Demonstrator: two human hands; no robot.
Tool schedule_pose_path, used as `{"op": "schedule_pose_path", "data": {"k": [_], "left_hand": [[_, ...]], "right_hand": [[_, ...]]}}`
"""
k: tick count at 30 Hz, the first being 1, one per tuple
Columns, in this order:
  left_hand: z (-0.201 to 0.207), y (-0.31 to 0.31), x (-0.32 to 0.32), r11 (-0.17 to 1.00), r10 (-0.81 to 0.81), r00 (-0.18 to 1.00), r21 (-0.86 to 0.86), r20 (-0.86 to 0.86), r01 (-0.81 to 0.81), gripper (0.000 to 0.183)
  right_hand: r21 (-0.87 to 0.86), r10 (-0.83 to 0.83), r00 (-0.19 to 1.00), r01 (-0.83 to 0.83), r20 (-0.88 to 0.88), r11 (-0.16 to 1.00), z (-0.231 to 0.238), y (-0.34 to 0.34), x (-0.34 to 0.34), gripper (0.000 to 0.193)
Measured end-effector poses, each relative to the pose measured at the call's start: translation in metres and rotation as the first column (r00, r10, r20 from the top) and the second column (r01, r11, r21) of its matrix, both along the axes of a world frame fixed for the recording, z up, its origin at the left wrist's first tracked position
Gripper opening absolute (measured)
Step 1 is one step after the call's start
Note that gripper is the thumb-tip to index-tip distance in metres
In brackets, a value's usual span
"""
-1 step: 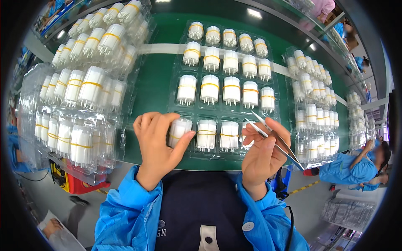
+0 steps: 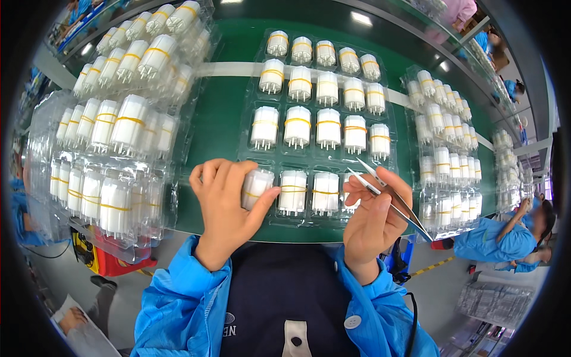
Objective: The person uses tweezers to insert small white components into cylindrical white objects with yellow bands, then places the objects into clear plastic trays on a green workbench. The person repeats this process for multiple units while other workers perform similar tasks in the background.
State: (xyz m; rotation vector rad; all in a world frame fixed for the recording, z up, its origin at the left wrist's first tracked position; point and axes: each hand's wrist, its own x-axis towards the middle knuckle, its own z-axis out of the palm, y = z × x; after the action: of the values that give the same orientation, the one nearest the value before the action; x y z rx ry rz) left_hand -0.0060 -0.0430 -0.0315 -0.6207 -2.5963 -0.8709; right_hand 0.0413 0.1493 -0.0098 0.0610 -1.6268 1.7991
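A dark navy garment front (image 2: 279, 285) covers my torso. Low on its middle sits a cream vertical tab (image 2: 295, 328) with a dark round spot (image 2: 296, 341); toward its left edge are a small round emblem (image 2: 229, 318) and pale lettering (image 2: 229, 331). Left of the navy front is my loose, creased bright-blue left sleeve (image 2: 175, 306); right of it, my matching right sleeve (image 2: 386, 318), finely striped, with a pale round button (image 2: 353, 322) near the navy. A thin black cord (image 2: 414, 315) curves down farther right. Both sleeves end at my wrists; my left hand (image 2: 228, 205) and right hand (image 2: 376, 225) are bare.

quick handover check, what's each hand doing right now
Left hand: closed around a white bundle.
Right hand: holding tweezers, tips apart.
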Motion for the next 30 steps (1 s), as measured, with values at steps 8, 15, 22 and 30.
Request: {"op": "schedule_pose_path", "data": {"k": [8, 15, 22, 30], "left_hand": [[0.011, 0.023, 0.003, 0.979, 0.019, 0.996, -0.201, -0.090, -0.037, 0.051], [0.006, 0.022, 0.012, 0.953, -0.280, 0.960, -0.109, 0.029, 0.281, 0.045], [-0.004, 0.017, 0.022, 0.832, -0.409, 0.906, 0.449, 0.104, 0.324, 0.057], [0.014, 0.026, 0.013, 0.807, -0.361, 0.932, 0.506, 0.014, 0.305, 0.054]], "right_hand": [[-0.025, 0.071, 0.997, -0.071, 0.008, 0.997, -0.004, 0.008, 0.005, 0.032], [0.097, 0.022, 0.996, -0.030, 0.086, 0.995, -0.011, 0.017, 0.006, 0.029], [0.061, 0.094, 0.992, -0.099, 0.080, 0.993, -0.001, 0.015, 0.008, 0.029], [0.177, 0.268, 0.954, -0.289, 0.137, 0.941, 0.020, 0.004, 0.017, 0.027]]}}
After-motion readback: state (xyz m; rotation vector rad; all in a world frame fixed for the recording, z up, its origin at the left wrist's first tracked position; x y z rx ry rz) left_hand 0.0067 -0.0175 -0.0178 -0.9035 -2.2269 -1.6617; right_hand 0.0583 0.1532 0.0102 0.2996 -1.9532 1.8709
